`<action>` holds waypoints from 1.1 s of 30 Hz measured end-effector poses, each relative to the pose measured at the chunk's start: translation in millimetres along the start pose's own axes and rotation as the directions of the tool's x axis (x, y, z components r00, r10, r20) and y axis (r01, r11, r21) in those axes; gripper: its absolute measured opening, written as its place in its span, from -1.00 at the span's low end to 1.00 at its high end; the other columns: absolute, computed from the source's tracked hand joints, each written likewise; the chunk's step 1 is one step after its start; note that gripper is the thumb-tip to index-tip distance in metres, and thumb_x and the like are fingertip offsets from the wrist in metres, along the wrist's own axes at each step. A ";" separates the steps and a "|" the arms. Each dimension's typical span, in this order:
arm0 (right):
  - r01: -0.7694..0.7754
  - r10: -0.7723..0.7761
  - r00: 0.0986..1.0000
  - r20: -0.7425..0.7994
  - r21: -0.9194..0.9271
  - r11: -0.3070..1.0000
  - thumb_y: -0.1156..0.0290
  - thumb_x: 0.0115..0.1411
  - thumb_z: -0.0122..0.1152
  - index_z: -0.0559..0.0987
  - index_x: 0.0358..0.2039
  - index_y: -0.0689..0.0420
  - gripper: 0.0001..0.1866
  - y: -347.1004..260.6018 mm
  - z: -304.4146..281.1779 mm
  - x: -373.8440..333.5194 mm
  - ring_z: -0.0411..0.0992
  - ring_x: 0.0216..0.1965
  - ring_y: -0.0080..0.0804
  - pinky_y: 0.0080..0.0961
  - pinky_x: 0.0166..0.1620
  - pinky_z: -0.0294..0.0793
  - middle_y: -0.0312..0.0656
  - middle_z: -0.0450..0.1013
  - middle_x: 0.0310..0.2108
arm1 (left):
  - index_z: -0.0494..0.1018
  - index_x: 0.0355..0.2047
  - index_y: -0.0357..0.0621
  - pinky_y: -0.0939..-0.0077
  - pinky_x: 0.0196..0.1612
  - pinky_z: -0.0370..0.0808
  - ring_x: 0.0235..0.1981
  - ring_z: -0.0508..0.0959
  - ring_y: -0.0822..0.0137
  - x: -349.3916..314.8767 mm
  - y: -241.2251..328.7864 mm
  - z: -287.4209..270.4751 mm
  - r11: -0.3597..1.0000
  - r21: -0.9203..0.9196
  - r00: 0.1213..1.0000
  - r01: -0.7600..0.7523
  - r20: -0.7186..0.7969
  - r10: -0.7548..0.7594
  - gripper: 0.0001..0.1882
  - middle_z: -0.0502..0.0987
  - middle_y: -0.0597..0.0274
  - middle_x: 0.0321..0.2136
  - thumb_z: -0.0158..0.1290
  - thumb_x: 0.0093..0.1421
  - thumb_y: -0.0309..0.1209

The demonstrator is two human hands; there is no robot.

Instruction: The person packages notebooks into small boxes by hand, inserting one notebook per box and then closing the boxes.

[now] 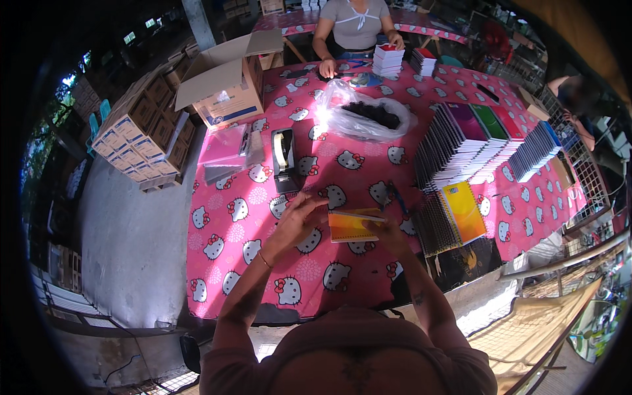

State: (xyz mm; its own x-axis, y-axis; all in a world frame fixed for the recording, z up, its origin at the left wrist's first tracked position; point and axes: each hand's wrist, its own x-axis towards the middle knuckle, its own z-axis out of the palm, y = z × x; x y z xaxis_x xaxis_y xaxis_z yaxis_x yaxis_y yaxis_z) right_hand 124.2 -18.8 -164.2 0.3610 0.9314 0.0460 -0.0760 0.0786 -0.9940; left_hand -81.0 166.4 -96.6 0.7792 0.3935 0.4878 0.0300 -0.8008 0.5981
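Note:
My right hand (391,238) grips a small notebook (352,227) with a yellow-orange cover, its thumb on top near the right end. The notebook is held over the table in front of me. Just left of it is my left hand (301,216), fingers pinched together around what looks like a thin black binding coil (297,195), partly hidden by the fingers. A dark slim tool (399,199), perhaps pliers, lies beyond my right hand. Close to its right stands a row of spiral notebooks with a yellow cover (465,209) on the end.
A pink patterned cloth (220,273) covers the table. Ahead are a tape dispenser (284,159), clear plastic sleeves (227,155) and a plastic bag (336,122) of black coils. Stacked notebooks (447,148) stand right; an open carton (227,99) sits far left. A co-worker (355,29) handles notebooks opposite.

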 end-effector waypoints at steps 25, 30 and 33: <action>0.068 -0.070 0.981 -0.183 -0.018 0.998 0.31 0.27 0.28 0.56 0.05 0.30 -0.59 -79.7 48.8 -23.2 0.48 -0.18 -0.64 -0.62 -0.10 0.48 -0.27 0.58 -0.15 | 0.10 0.35 -0.31 -0.42 0.33 -0.18 0.44 0.04 -0.02 23.5 65.4 -4.6 0.752 0.659 1.000 -0.018 0.009 0.015 -0.14 0.11 -0.08 0.38 -0.03 0.27 0.10; 0.092 -0.084 0.979 -0.184 0.035 0.995 0.31 0.27 0.27 0.56 0.05 0.28 -0.59 -81.1 45.0 -26.1 0.47 -0.21 -0.65 -0.65 -0.13 0.47 -0.28 0.58 -0.17 | 0.02 0.39 -0.28 -0.42 0.33 -0.25 0.45 -0.02 -0.07 -14.9 65.5 0.4 0.817 0.575 0.996 -0.049 0.085 0.000 -0.18 0.04 -0.11 0.40 -0.25 0.37 0.13; 0.063 -0.041 0.983 -0.179 0.121 0.991 0.36 0.23 0.31 0.57 0.03 0.30 -0.60 -101.9 47.9 -27.2 0.49 -0.21 -0.65 -0.63 -0.14 0.49 -0.28 0.58 -0.18 | 0.04 0.38 -0.29 -0.40 0.34 -0.25 0.45 -0.01 -0.07 29.5 75.1 -17.2 0.723 0.685 0.996 -0.088 0.081 0.044 -0.13 0.05 -0.11 0.40 -0.15 0.32 0.17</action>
State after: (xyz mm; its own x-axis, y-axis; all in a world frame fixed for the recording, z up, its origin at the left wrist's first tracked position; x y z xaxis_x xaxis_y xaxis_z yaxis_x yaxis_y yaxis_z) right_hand 77.6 -35.1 -59.4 0.5241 0.8489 0.0684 -0.1650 0.1800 -0.9697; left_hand -66.6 125.6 -26.4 0.8279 0.3197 0.4609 0.3819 -0.9231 -0.0457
